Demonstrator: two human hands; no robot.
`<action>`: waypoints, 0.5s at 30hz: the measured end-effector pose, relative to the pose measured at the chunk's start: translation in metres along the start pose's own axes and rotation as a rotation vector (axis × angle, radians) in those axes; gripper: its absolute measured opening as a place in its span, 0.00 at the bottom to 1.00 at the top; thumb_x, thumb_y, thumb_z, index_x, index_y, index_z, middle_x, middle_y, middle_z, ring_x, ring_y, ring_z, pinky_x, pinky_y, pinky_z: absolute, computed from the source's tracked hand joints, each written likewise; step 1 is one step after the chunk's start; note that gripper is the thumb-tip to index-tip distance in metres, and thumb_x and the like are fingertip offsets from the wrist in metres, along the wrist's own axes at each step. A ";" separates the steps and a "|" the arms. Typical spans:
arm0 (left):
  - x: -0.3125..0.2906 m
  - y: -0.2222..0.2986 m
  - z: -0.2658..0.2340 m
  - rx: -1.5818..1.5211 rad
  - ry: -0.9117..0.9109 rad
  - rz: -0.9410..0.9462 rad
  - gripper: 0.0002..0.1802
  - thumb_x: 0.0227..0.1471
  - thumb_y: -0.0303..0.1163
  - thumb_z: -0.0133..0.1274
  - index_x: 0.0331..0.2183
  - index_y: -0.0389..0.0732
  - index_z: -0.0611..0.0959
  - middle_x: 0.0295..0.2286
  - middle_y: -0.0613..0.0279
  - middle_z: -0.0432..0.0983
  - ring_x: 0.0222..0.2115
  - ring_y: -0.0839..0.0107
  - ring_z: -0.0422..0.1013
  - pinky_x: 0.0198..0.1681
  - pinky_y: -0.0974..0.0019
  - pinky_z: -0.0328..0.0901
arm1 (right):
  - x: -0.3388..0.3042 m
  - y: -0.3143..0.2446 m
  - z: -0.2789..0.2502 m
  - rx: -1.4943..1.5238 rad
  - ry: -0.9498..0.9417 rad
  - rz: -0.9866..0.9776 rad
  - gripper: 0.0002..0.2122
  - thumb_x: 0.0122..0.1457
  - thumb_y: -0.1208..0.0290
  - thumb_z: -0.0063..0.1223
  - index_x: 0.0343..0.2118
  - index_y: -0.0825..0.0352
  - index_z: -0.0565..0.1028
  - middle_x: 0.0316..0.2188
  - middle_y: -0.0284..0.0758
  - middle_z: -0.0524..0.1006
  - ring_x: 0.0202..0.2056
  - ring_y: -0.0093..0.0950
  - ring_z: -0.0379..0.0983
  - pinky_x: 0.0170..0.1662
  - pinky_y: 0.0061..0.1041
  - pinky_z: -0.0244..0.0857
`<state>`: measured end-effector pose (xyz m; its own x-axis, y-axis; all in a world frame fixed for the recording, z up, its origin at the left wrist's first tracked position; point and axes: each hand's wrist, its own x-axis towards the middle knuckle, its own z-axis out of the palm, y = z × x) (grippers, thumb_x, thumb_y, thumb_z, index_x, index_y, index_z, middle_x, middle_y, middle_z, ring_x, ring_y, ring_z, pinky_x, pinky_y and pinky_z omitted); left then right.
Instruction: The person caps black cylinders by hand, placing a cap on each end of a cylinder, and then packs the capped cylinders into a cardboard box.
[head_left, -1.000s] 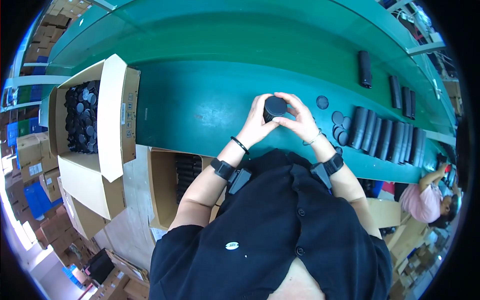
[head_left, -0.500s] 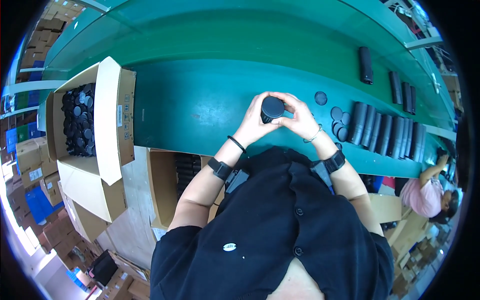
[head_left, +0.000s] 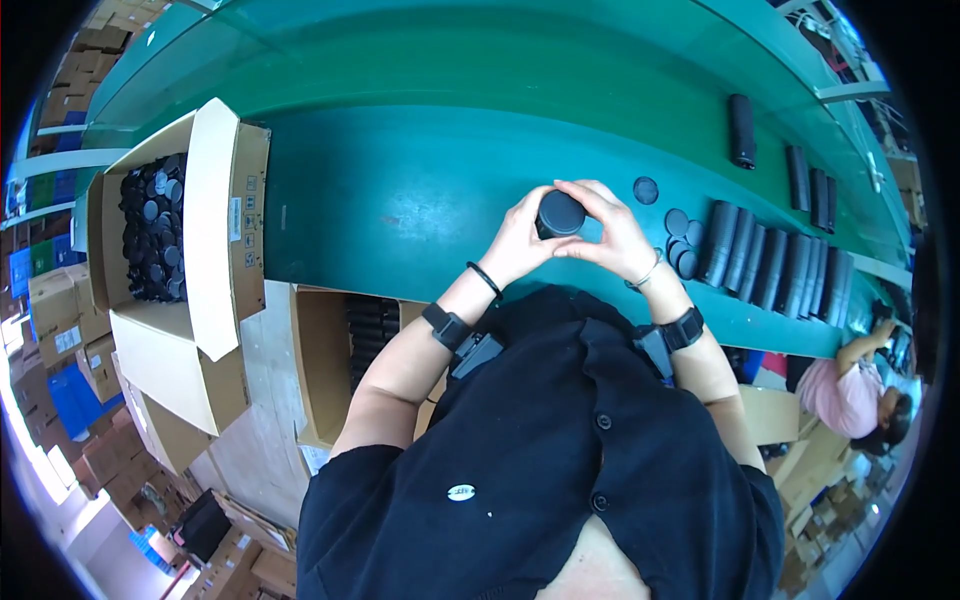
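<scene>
A black cylindrical tube with a round cap stands between my hands over the green table, its capped end facing up. My left hand curls around its left side. From the right, my right hand closes on it, fingers at its far edge and thumb at the near edge. Most of the tube's side is hidden below the cap and behind my fingers. To the right of my right hand lie a single black round cap and a small cluster of caps.
A row of black tubes lies at the right, with more tubes behind. On the left, an open carton holds many black caps. Another carton with black tubes sits below the table edge. A co-worker is at far right.
Both hands and the tube have shifted slightly to the right in the view. The fingers of my right hand have changed position a little around the cap. The caps and tubes on the table stay put.
</scene>
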<state>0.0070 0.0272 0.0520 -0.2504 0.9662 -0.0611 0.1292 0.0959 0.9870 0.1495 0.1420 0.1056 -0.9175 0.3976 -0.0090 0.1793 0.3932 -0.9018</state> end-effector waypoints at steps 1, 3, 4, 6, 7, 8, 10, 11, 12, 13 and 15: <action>-0.001 0.001 0.001 -0.003 -0.003 -0.001 0.42 0.37 0.36 0.66 0.52 0.37 0.64 0.42 0.48 0.71 0.45 0.55 0.70 0.48 0.59 0.65 | 0.000 0.003 -0.001 0.012 -0.006 0.016 0.33 0.42 0.73 0.66 0.55 0.63 0.67 0.53 0.37 0.67 0.53 0.32 0.66 0.57 0.31 0.61; 0.001 0.004 0.000 0.143 0.027 0.169 0.39 0.38 0.36 0.65 0.51 0.36 0.66 0.43 0.46 0.70 0.47 0.54 0.69 0.50 0.58 0.64 | -0.001 0.011 -0.004 0.020 -0.008 0.033 0.33 0.42 0.73 0.67 0.55 0.63 0.67 0.52 0.38 0.67 0.52 0.34 0.66 0.56 0.31 0.62; 0.001 0.006 -0.001 0.120 0.026 0.208 0.37 0.40 0.35 0.65 0.50 0.35 0.67 0.44 0.46 0.70 0.47 0.53 0.69 0.50 0.57 0.64 | -0.003 0.014 -0.005 0.198 0.011 0.086 0.33 0.42 0.73 0.66 0.55 0.65 0.67 0.53 0.39 0.66 0.53 0.34 0.66 0.57 0.31 0.61; 0.002 -0.005 -0.002 0.054 -0.001 0.177 0.36 0.40 0.34 0.64 0.50 0.35 0.67 0.44 0.47 0.71 0.46 0.53 0.69 0.50 0.58 0.64 | -0.004 0.014 -0.004 0.377 0.023 0.137 0.33 0.43 0.74 0.65 0.55 0.66 0.67 0.53 0.40 0.65 0.54 0.34 0.65 0.58 0.31 0.60; 0.002 -0.011 -0.001 -0.010 -0.030 0.146 0.36 0.40 0.33 0.64 0.50 0.36 0.67 0.43 0.47 0.71 0.46 0.53 0.70 0.49 0.58 0.65 | -0.004 0.012 -0.003 0.303 0.032 0.113 0.33 0.42 0.75 0.65 0.55 0.67 0.67 0.54 0.40 0.66 0.54 0.34 0.65 0.58 0.31 0.60; 0.002 -0.008 0.001 -0.012 -0.034 0.146 0.36 0.40 0.33 0.64 0.50 0.36 0.67 0.43 0.47 0.71 0.46 0.53 0.70 0.49 0.58 0.65 | -0.006 0.011 -0.002 0.229 0.044 0.094 0.32 0.42 0.77 0.64 0.55 0.67 0.67 0.54 0.40 0.66 0.55 0.33 0.65 0.58 0.31 0.60; 0.001 -0.001 0.005 0.013 -0.010 0.104 0.36 0.39 0.33 0.65 0.49 0.36 0.68 0.43 0.48 0.72 0.45 0.54 0.71 0.48 0.59 0.66 | -0.008 0.010 0.003 0.093 0.083 0.059 0.32 0.41 0.77 0.64 0.54 0.66 0.67 0.53 0.40 0.67 0.54 0.34 0.65 0.57 0.32 0.61; -0.001 0.002 0.005 0.012 -0.013 0.103 0.36 0.39 0.33 0.65 0.49 0.36 0.68 0.43 0.48 0.72 0.45 0.54 0.71 0.48 0.59 0.66 | -0.010 0.009 0.005 -0.042 0.118 0.021 0.32 0.41 0.77 0.65 0.54 0.65 0.68 0.52 0.39 0.69 0.54 0.35 0.66 0.56 0.32 0.62; -0.002 0.005 0.006 0.054 -0.008 0.075 0.36 0.39 0.31 0.66 0.50 0.36 0.69 0.43 0.51 0.72 0.46 0.60 0.70 0.49 0.61 0.66 | -0.011 0.009 0.006 -0.043 0.120 0.023 0.32 0.41 0.77 0.65 0.54 0.65 0.68 0.52 0.39 0.69 0.54 0.35 0.66 0.56 0.32 0.62; -0.003 0.007 0.006 0.097 -0.004 0.046 0.36 0.39 0.30 0.67 0.50 0.36 0.69 0.44 0.54 0.72 0.47 0.66 0.69 0.50 0.63 0.65 | -0.013 0.008 0.007 -0.055 0.123 0.022 0.31 0.44 0.77 0.63 0.55 0.66 0.67 0.52 0.37 0.69 0.55 0.34 0.65 0.57 0.32 0.60; 0.000 0.001 0.006 0.040 -0.005 0.081 0.35 0.38 0.32 0.67 0.48 0.37 0.70 0.43 0.52 0.72 0.45 0.61 0.71 0.48 0.61 0.66 | -0.012 0.010 0.006 -0.077 0.134 0.017 0.30 0.46 0.77 0.62 0.56 0.66 0.66 0.53 0.35 0.69 0.55 0.32 0.64 0.59 0.32 0.58</action>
<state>0.0127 0.0284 0.0519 -0.2328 0.9724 0.0174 0.1866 0.0271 0.9821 0.1603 0.1362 0.0943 -0.8593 0.5101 0.0386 0.2258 0.4459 -0.8662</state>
